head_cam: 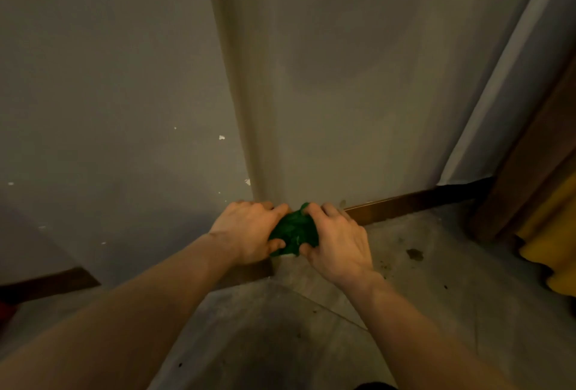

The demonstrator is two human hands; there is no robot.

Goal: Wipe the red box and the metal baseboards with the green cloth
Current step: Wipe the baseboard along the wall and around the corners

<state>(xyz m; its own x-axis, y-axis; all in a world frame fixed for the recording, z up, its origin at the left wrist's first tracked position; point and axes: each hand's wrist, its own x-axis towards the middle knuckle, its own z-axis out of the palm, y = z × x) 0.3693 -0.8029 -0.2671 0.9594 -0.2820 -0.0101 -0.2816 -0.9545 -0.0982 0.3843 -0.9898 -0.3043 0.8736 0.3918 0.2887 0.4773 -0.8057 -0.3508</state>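
The bunched green cloth [291, 232] sits at the foot of a jutting wall corner, held between both hands. My left hand [249, 230] grips its left side with fingers curled over the top. My right hand [338, 240] grips its right side, thumb underneath. A dark brown baseboard [405, 205] runs along the wall to the right of the corner. Another stretch of baseboard [50, 285] runs along the left wall and passes behind my left forearm. A sliver of something red [4, 311] shows at the far left edge; I cannot tell if it is the red box.
Grey walls meet at the protruding corner [249, 109]. The concrete floor [420, 265] carries dark stains. A brown wooden door frame [523, 171] stands at the right, with a yellow object [554, 233] beside it.
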